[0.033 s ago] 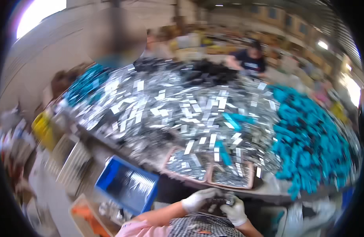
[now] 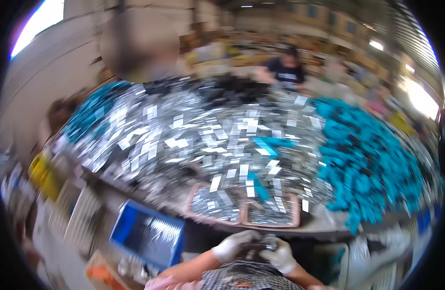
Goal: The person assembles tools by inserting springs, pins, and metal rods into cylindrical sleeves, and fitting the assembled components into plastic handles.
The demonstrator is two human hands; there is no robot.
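Looking at a white-gloved right hand (image 2: 281, 257) at the near edge, with fingers closed on a small shiny piece (image 2: 269, 242), right between both gloves. Also seeing the left hand (image 2: 233, 245), gloved too, just beside on the left with bent fingers; can't tell about any grip there, too blurry. Can spot pink trays (image 2: 297, 212) just beyond, then a huge shiny heap (image 2: 198, 130), plus a blue bin (image 2: 125, 223) left and a teal pile (image 2: 372, 159) right.
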